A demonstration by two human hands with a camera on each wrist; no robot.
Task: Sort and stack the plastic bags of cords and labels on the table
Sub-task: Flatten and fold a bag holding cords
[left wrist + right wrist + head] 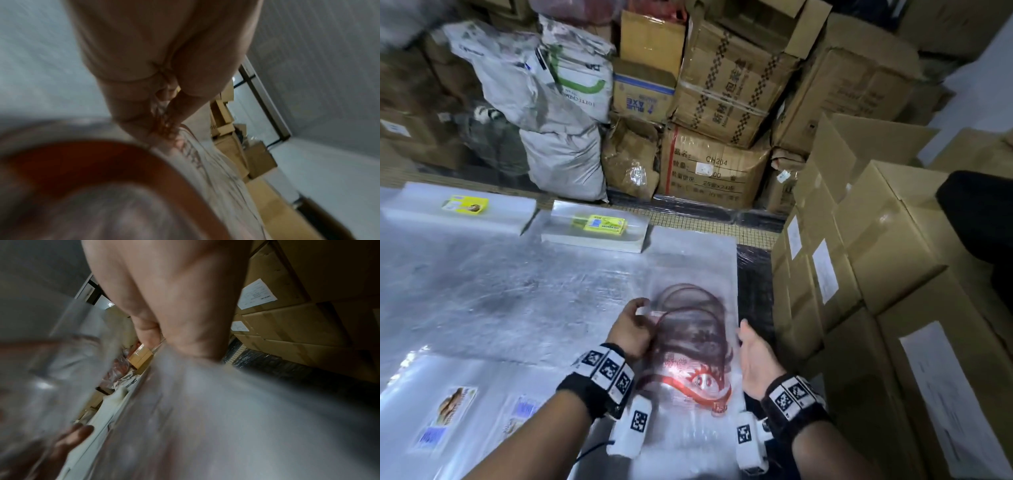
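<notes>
A clear plastic bag of dark red cords [690,325] with a red printed label lies on the plastic-covered table [500,291], near its right edge. My left hand [635,322] grips the bag's left edge with curled fingers; in the left wrist view the fingers [144,100] pinch the bag [216,170] by the cords. My right hand [748,346] holds the bag's right edge, thumb on top. The right wrist view is blurred and shows the right hand [174,318] pinching the plastic [205,402].
Two flat stacks of bags with yellow labels [465,205] [601,224] lie at the table's far side. More labelled bags [453,409] lie at the near left. Cardboard boxes [893,260] stand close on the right. Sacks [565,113] and cartons [722,102] fill the back.
</notes>
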